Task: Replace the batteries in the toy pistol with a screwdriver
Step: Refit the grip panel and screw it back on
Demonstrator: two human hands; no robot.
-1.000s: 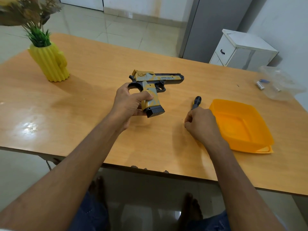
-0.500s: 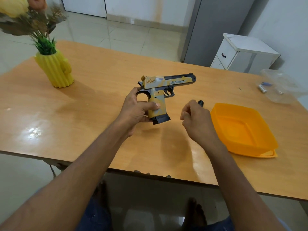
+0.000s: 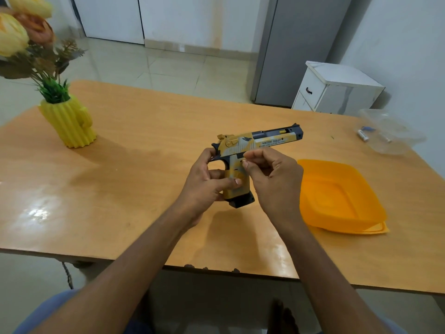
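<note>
I read "DESERT EAGLE" on the pistol's (image 3: 250, 150) slide; the smaller line under it is too fine to make out. It's yellow and grey camo with a dark barrel and black magazine base, held above the table (image 3: 134, 165). My left hand (image 3: 207, 186) grips the handle; my right hand (image 3: 274, 179), fingers curled, pinches at the frame near the trigger.

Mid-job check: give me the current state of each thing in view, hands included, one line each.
Yellow and black toy pistol: held above the table, barrel pointing right.
Left hand: grips the pistol's handle.
Right hand: fingertips curled at the frame; any contents hidden.
Orange plastic tray: on the table, nothing visible inside.
Clear plastic container: far right, batteries inside.
</note>
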